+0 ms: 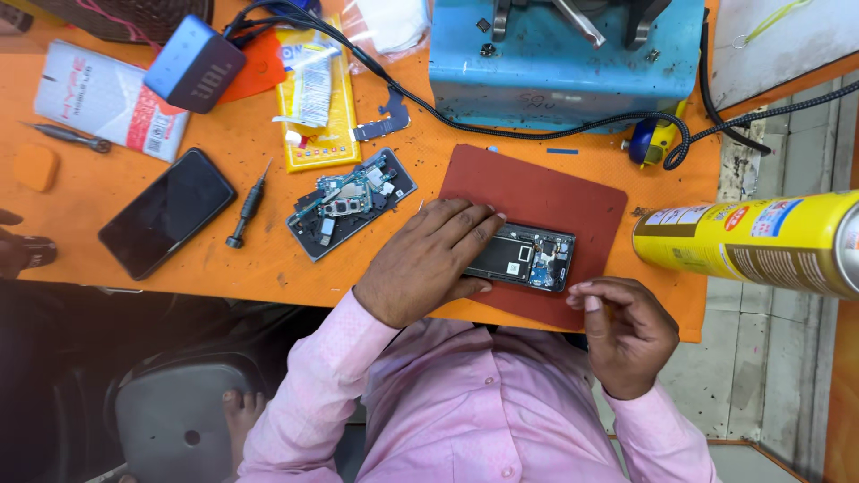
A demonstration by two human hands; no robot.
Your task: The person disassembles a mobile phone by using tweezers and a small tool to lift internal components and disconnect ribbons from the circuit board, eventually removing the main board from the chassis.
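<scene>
A black phone (166, 213) lies at nine o'clock, a screwdriver (248, 207) beside it; a stripped phone frame (352, 203) sits near centre; the left hand (428, 262) presses flat on the opened phone (528, 258) (on a red mat (555, 197)), gripping nothing; at four o'clock the right hand (626, 333) pinches its fingertips, contents untellable.

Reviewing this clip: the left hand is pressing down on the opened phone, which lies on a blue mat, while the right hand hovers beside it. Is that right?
Not quite. The head view shows the mat is dark red, not blue. The rest holds: the left hand rests on the opened phone, and the right hand is beside it with fingertips pinched, not touching the phone.
</scene>
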